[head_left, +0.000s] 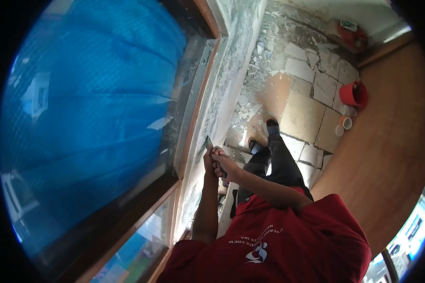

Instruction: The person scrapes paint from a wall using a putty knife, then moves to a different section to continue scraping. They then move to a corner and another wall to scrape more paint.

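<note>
- Left hand (208, 157) and right hand (225, 166) are both closed tight on the scraper (208, 142).
- The blade meets the wall (229, 80), just beside the window frame (194, 113).
- Judgement: keep the blade shallow and the strokes short.
- The frame edge is close. Rubble (250, 106) lies underfoot, and the bucket (354, 94) is well apart.

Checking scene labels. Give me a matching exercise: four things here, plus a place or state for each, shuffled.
1 flat dark scraper blade
2 red plastic bucket
3 blue mesh netting
4 pale stone floor tiles

a cracked, strewn with rubble
b outside the wooden window frame
c on the floor beside small cups
d gripped by left hand and right hand

Pairs: 1-d, 2-c, 3-b, 4-a
</note>
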### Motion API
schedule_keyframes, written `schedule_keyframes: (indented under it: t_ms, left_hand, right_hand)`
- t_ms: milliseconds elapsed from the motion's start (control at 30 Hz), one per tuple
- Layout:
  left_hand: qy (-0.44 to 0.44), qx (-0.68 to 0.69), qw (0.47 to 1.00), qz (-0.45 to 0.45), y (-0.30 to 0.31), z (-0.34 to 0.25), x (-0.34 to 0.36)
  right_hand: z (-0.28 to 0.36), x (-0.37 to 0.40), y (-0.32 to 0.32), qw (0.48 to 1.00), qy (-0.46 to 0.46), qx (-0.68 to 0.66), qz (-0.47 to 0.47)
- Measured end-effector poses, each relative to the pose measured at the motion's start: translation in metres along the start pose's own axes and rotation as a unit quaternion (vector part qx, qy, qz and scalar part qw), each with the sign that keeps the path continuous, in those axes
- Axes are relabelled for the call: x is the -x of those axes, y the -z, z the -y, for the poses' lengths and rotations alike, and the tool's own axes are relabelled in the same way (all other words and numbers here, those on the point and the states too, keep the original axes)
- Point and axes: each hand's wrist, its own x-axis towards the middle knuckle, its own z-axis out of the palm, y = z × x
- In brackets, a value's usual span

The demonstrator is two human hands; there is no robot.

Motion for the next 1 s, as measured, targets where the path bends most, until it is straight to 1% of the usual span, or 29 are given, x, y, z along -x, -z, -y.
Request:
schedule_keyframes:
  t_ms: [33, 133, 167, 267, 300, 400, 433, 533, 633, 733, 833, 933, 967, 1000]
  left_hand:
    - [0.029, 0.011, 0.999, 0.012, 0.003, -0.003, -0.004]
    - [0.006, -0.028, 1.0, -0.01, -0.001, 0.0, -0.01]
    - [0.015, -0.041, 0.999, -0.014, -0.005, 0.001, -0.012]
    - [-0.012, -0.081, 0.996, -0.043, 0.004, 0.002, -0.027]
    - [-0.008, -0.073, 0.996, -0.052, 0.003, 0.002, -0.03]
    - [-0.06, -0.119, 0.985, -0.113, -0.01, 0.008, -0.031]
    - [-0.018, -0.106, 0.99, -0.088, 0.003, 0.001, -0.039]
    - [-0.009, -0.101, 0.992, -0.075, 0.008, -0.002, -0.048]
    - [-0.05, -0.119, 0.982, -0.137, 0.003, 0.006, -0.054]
    - [-0.049, -0.084, 0.99, -0.099, 0.01, 0.006, -0.061]
    - [-0.062, -0.077, 0.99, -0.102, 0.014, 0.007, -0.064]
    - [-0.006, -0.033, 0.998, -0.049, 0.022, -0.004, -0.072]
    - [-0.026, -0.083, 0.994, -0.07, 0.023, -0.005, -0.074]
    - [-0.018, -0.1, 0.993, -0.067, 0.02, -0.009, -0.079]
  right_hand:
    - [0.002, -0.001, 0.001, 1.0, 0.01, 0.016, 0.005]
    - [0.001, -0.01, 0.007, 0.999, 0.024, 0.031, -0.009]
    - [0.003, -0.015, 0.01, 0.999, 0.025, 0.034, -0.017]
    - [0.013, -0.02, 0.014, 0.997, 0.031, 0.057, -0.03]
    - [0.013, -0.029, 0.016, 0.997, 0.023, 0.061, -0.046]
    - [0.014, -0.037, 0.022, 0.999, 0.01, 0.04, -0.034]
    - [0.015, -0.039, 0.024, 0.999, 0.007, 0.04, -0.027]
    - [0.019, -0.047, 0.028, 0.999, 0.015, 0.024, -0.015]
    - [0.02, -0.061, 0.038, 0.998, 0.016, 0.065, -0.015]
    - [0.024, -0.065, 0.046, 0.996, 0.035, 0.085, 0.015]
    - [0.028, -0.066, 0.047, 0.994, 0.017, 0.11, -0.005]
    - [0.027, -0.075, 0.041, 0.996, 0.008, 0.088, -0.015]
    - [0.028, -0.08, 0.037, 0.998, 0.007, 0.055, -0.026]
    - [0.034, -0.087, 0.031, 0.999, 0.008, 0.023, -0.036]
